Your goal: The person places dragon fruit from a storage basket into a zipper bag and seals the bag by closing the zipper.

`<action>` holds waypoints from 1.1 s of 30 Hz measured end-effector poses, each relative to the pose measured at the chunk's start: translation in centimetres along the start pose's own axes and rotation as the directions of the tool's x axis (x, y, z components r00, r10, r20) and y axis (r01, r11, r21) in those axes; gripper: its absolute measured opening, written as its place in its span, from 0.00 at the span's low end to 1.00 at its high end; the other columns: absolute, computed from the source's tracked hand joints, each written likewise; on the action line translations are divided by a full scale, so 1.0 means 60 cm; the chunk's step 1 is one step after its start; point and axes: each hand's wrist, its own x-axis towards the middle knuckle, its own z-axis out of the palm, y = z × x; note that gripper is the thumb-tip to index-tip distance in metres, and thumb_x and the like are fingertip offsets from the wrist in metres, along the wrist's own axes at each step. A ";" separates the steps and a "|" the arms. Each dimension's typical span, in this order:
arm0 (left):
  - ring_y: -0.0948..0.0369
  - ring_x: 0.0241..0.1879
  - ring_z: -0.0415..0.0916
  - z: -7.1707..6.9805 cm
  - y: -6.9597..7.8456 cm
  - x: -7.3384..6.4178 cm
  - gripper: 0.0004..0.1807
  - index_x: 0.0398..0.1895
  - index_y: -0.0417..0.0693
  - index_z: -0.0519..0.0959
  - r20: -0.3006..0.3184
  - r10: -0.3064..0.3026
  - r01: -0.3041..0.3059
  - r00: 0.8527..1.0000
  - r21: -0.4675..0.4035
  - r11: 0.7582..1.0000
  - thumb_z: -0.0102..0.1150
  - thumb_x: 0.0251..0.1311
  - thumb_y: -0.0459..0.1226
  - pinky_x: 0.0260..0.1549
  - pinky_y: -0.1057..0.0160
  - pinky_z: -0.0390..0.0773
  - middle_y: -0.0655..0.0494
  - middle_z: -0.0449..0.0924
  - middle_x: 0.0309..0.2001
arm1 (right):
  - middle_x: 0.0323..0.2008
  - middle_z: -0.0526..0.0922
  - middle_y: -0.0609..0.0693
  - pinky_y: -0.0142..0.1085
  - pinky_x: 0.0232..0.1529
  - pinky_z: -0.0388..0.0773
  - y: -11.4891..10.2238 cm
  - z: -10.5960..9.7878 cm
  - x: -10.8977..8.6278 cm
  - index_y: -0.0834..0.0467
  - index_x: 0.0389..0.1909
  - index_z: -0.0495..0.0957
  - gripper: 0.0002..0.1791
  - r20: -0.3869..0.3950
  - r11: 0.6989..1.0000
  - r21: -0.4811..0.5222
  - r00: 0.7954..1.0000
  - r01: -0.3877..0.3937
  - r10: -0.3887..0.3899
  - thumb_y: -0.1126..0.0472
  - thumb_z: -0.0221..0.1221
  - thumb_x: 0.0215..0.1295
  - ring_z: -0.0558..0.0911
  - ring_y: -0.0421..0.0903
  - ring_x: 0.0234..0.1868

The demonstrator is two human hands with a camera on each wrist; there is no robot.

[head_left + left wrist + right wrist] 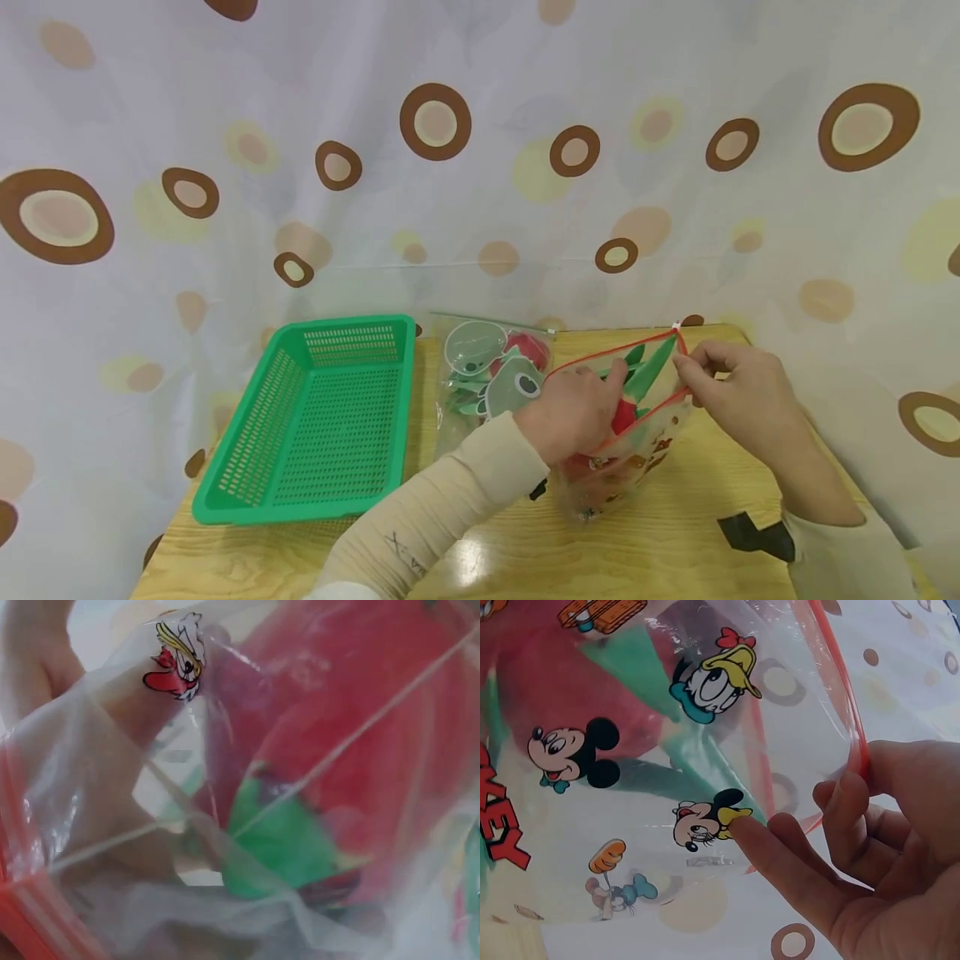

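Observation:
A clear zip bag (615, 479) with a red-edged mouth and printed cartoon figures stands open at the table's right. Inside it are red pieces (570, 690) and long green leaf-like pieces (651, 371). My left hand (572, 410) reaches over the near left rim, its fingertips down in the mouth beside a red piece; I cannot tell whether they grip it. At the right corner, my right hand (738, 392) pinches the red edge between thumb and curled finger, while another finger touches the printed plastic in the right wrist view. Through the plastic, the left wrist view shows a green piece (277, 844) against red.
A green slotted basket (408, 400) stands on the left of the wooden table (645, 550). Between it and my left hand lies another clear zip bag (453, 429) with grey, red and green pieces. A patterned curtain (480, 200) hangs right behind the table.

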 end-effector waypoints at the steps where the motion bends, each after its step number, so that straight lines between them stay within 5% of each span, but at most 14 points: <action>1: 0.65 0.26 0.78 -0.004 0.002 -0.004 0.38 0.72 0.53 0.57 0.002 -0.006 0.006 1.000 0.031 0.999 0.54 0.64 0.59 0.21 0.68 0.78 0.62 0.79 0.27 | 0.13 0.73 0.43 0.33 0.18 0.63 0.000 0.001 -0.001 0.50 0.17 0.74 0.18 -0.005 1.000 -0.001 1.000 -0.003 0.003 0.56 0.58 0.70 0.67 0.39 0.17; 4: 0.67 0.18 0.73 -0.016 0.010 -0.014 0.36 0.73 0.58 0.60 0.019 -0.036 0.032 0.999 0.177 0.984 0.53 0.65 0.58 0.15 0.69 0.71 0.67 0.79 0.25 | 0.13 0.74 0.43 0.33 0.16 0.61 0.000 0.004 -0.003 0.51 0.17 0.75 0.19 -0.019 1.000 -0.001 1.000 -0.013 0.013 0.55 0.57 0.70 0.66 0.39 0.16; 7: 0.67 0.13 0.63 -0.025 0.017 -0.017 0.25 0.63 0.63 0.69 0.062 -0.078 0.057 0.995 0.289 0.956 0.52 0.66 0.56 0.11 0.67 0.63 0.68 0.75 0.22 | 0.13 0.75 0.43 0.32 0.15 0.61 -0.001 0.008 -0.005 0.51 0.17 0.75 0.19 -0.045 1.000 0.005 0.999 -0.017 0.017 0.55 0.57 0.70 0.66 0.39 0.14; 10: 0.65 0.13 0.51 -0.030 0.021 -0.012 0.08 0.44 0.64 0.74 0.151 -0.146 0.102 0.978 0.264 0.959 0.53 0.66 0.51 0.12 0.63 0.55 0.67 0.65 0.17 | 0.13 0.75 0.43 0.32 0.15 0.61 -0.001 0.012 -0.007 0.50 0.17 0.76 0.18 -0.071 1.000 0.008 0.997 -0.006 0.007 0.56 0.58 0.70 0.68 0.38 0.13; 13: 0.64 0.14 0.49 -0.033 0.021 -0.008 0.08 0.31 0.63 0.72 0.217 -0.169 0.128 0.961 0.192 0.973 0.54 0.65 0.51 0.12 0.62 0.55 0.65 0.60 0.16 | 0.13 0.75 0.43 0.31 0.15 0.62 0.000 0.014 -0.008 0.50 0.17 0.76 0.18 -0.074 1.000 0.013 0.997 0.007 -0.006 0.57 0.59 0.69 0.68 0.37 0.13; 17: 0.68 0.15 0.61 -0.032 -0.003 -0.015 0.19 0.22 0.60 0.71 0.096 -0.038 0.029 0.995 0.099 0.995 0.56 0.62 0.59 0.13 0.65 0.67 0.68 0.68 0.18 | 0.13 0.75 0.43 0.31 0.15 0.62 0.004 0.012 -0.009 0.50 0.18 0.77 0.17 -0.056 1.000 0.019 0.998 -0.013 0.014 0.57 0.58 0.70 0.68 0.38 0.13; 21: 0.69 0.19 0.63 -0.036 -0.037 -0.028 0.19 0.23 0.58 0.71 -0.044 0.095 -0.095 0.995 -0.014 0.995 0.59 0.61 0.57 0.14 0.67 0.72 0.66 0.71 0.21 | 0.13 0.75 0.43 0.32 0.16 0.62 0.007 0.007 -0.011 0.51 0.19 0.77 0.17 -0.032 0.999 0.027 0.999 -0.038 0.039 0.55 0.58 0.70 0.69 0.39 0.16; 25: 0.68 0.19 0.64 -0.045 -0.057 -0.037 0.11 0.26 0.57 0.72 -0.155 0.043 -0.055 0.987 -0.074 0.996 0.58 0.65 0.46 0.13 0.69 0.69 0.64 0.71 0.20 | 0.13 0.75 0.43 0.32 0.18 0.64 0.007 0.005 -0.011 0.51 0.19 0.76 0.17 -0.021 0.998 0.035 0.999 -0.047 0.048 0.55 0.58 0.70 0.70 0.39 0.18; 29: 0.63 0.24 0.74 -0.045 -0.075 -0.045 0.10 0.33 0.54 0.75 -0.298 -0.085 0.071 0.951 -0.060 0.996 0.61 0.64 0.47 0.17 0.66 0.74 0.60 0.75 0.26 | 0.13 0.74 0.44 0.31 0.19 0.64 0.008 0.002 -0.011 0.51 0.19 0.76 0.17 -0.013 0.997 0.037 0.998 -0.063 0.064 0.55 0.57 0.70 0.71 0.38 0.20; 30: 0.62 0.26 0.76 -0.042 -0.080 -0.046 0.12 0.36 0.53 0.76 -0.310 -0.105 0.088 0.945 -0.067 0.994 0.62 0.63 0.50 0.18 0.65 0.76 0.59 0.76 0.28 | 0.14 0.74 0.44 0.31 0.19 0.64 0.009 0.001 -0.012 0.51 0.19 0.76 0.17 -0.009 0.997 0.036 0.998 -0.067 0.067 0.55 0.57 0.70 0.71 0.38 0.21; 33: 0.61 0.27 0.78 -0.034 -0.091 -0.046 0.16 0.37 0.53 0.76 -0.257 -0.097 0.072 0.961 -0.106 0.992 0.64 0.61 0.54 0.19 0.65 0.75 0.60 0.76 0.28 | 0.14 0.74 0.44 0.31 0.20 0.65 0.010 0.001 -0.013 0.52 0.19 0.76 0.17 -0.004 0.996 0.033 0.996 -0.085 0.085 0.54 0.58 0.70 0.72 0.38 0.22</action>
